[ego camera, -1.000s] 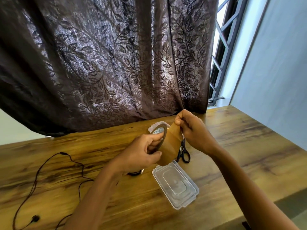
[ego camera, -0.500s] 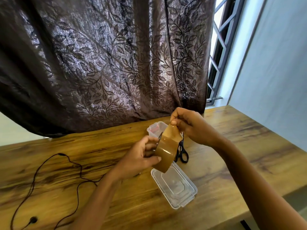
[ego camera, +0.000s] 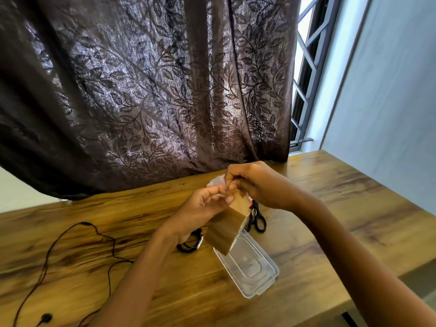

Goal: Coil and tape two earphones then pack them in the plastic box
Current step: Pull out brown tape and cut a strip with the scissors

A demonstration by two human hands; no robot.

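Note:
My right hand [ego camera: 258, 185] pinches the free end of a brown tape strip above the table. The brown tape roll [ego camera: 225, 232] hangs below from that strip, over the clear plastic box [ego camera: 252, 274]. My left hand [ego camera: 200, 208] has its fingertips curled on the strip's left edge, just under the right hand's pinch. A coiled black earphone [ego camera: 190, 244] lies on the table under my left wrist. The second earphone's cable [ego camera: 111, 246] lies uncoiled at the left, with an earbud [ego camera: 46, 317] near the front edge.
Black-handled scissors [ego camera: 258, 220] lie just right of the tape roll. Another clear plastic piece [ego camera: 215, 181] shows behind my hands. A dark leaf-patterned curtain [ego camera: 153, 90] hangs along the wooden table's [ego camera: 342, 197] far edge. A wall stands to the right.
My left hand has let go of the roll and moved up to the pulled strip. The roll now hangs lower. The coiled earphone has come into view under my left wrist.

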